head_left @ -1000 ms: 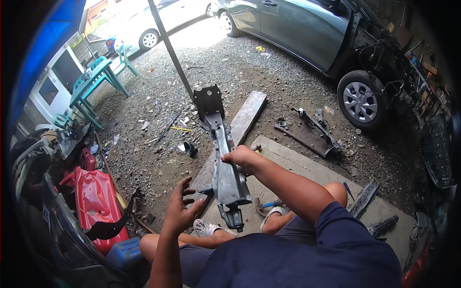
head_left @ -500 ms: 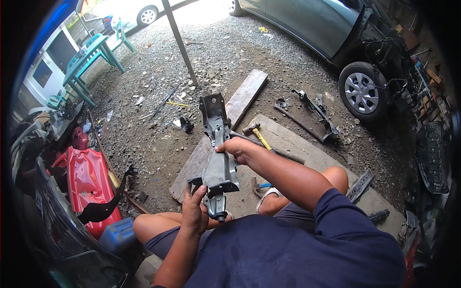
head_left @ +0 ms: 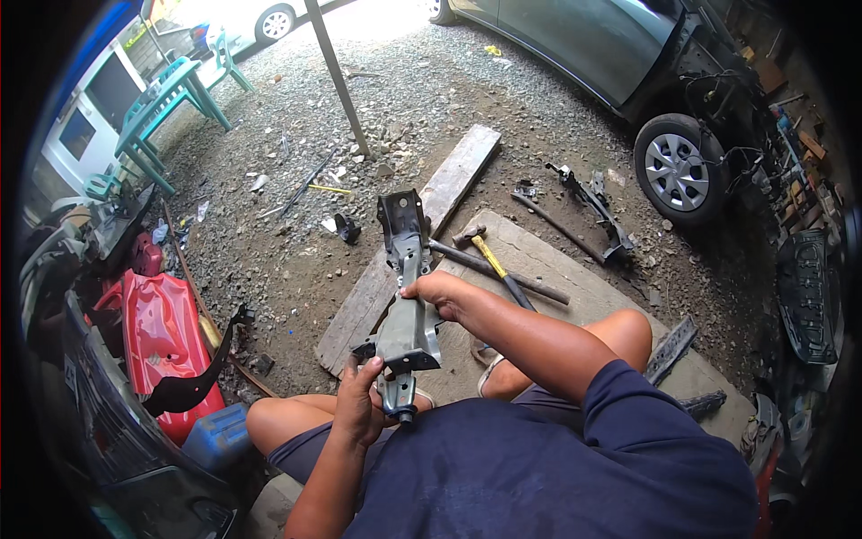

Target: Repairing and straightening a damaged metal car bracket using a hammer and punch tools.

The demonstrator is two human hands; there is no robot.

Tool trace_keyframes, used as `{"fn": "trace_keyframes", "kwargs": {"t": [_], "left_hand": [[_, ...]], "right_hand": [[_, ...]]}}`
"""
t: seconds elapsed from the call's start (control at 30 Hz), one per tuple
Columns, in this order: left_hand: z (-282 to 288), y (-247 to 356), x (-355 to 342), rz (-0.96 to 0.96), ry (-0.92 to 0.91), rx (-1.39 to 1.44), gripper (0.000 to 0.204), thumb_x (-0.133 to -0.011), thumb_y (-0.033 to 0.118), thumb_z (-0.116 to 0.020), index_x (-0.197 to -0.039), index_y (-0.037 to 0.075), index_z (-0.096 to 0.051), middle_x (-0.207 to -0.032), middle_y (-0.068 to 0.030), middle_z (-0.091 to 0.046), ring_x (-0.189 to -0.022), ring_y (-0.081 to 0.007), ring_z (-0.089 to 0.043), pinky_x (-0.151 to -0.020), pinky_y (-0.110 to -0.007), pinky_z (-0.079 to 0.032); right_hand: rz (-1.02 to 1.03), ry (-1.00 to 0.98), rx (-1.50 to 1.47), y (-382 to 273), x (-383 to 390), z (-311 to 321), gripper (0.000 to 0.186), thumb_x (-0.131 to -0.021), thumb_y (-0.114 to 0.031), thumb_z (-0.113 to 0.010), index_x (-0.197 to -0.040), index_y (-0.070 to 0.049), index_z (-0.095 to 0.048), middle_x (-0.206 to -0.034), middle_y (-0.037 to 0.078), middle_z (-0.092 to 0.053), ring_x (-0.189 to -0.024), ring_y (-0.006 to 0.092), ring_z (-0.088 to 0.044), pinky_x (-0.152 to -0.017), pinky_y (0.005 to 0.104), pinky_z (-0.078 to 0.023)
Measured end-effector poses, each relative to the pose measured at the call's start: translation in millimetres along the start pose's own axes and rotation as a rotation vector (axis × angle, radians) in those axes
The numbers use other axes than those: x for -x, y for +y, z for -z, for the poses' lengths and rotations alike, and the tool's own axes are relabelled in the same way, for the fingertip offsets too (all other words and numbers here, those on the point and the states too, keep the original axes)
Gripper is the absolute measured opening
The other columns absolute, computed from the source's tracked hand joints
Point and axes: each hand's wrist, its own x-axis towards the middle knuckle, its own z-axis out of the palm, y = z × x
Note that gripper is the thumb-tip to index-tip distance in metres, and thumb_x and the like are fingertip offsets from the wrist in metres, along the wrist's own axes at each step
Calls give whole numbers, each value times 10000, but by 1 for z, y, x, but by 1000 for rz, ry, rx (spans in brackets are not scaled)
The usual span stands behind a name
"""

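The right hand [head_left: 438, 295] is gripping the bracket [head_left: 404, 343] mid-length; the left hand [head_left: 360, 400] is grasping its near left corner. The bracket is being held before the shirt [head_left: 503, 467], its long axis running outward, dark end pointing away, narrow end pointing shirtward.

Far gravel [head_left: 386, 49]: daylight is pouring in over there, glaring to white.
Car door [head_left: 575, 54]: is gleaming softly, shadow pooling underneath.
Shirt [head_left: 539, 463]: is sitting in dim shade.
Metal part [head_left: 406, 334]: is showing fairly sharp, catching dull sheen.
Outer rim: lines are bowing, corners sinking into black.
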Motion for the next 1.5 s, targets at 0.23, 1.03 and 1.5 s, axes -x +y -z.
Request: {"fn": "trace_keyframes", "kwargs": {"t": [0.23,1.03,1.5], "left_hand": [[23,10,-7,23,19,-5,533,-1008,324,-701,-1446,72,-531,-1265,-120,-686,-1186,-248,-684,-959,-433,-591],[46,34,-37,-42,141,-9,479,-994,334,-752,-1377,114,-566,-1168,-25,-559,-1009,-206,-631,-860,-394,-576],[43,32,-42,5,115,-26,441,-1011,364,-730,-1339,113,-577,-1157,-42,-612,-1011,-190,-634,-857,-383,-555]], "right_hand": [[45,-6,39,-12,-4,15,349,-967,-189,-756,-1235,29,-704,-1116,171,-727,-912,257,-698,-717,417,-572],[118,9,393,-75,66,5,435,-904,-223,-832,-1193,81,-719,-1121,175,-736,-979,280,-719,-860,457,-572],[81,-177,213,-72,108,9,325,-922,-235,-802,-1100,30,-744,-990,127,-765,-797,231,-762,-751,387,-626]]}}
